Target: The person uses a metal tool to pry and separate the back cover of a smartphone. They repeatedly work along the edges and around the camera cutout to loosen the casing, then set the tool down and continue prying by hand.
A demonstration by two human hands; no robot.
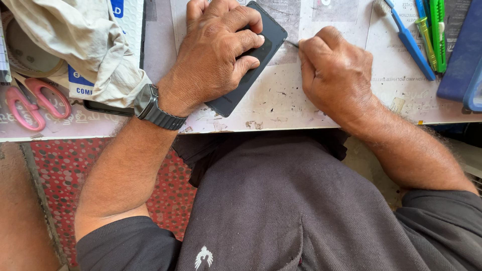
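Observation:
A dark smartphone (236,90) lies slanted on the white paper-covered worktop (281,100). My left hand (216,50) presses down on it, fingers curled over its right edge, a dark wristwatch (150,108) on the wrist. My right hand (334,70) is closed in a fist just right of the phone, pinching a thin metal tool (292,44) whose tip points at the phone's upper right edge. Most of the tool is hidden inside the fist.
Pink-handled scissors (32,100) and a beige cloth (75,40) lie at the left. A blue toothbrush (409,40), green utility knives (436,32) and blue cases (464,55) sit at the right. The table's front edge runs above my lap.

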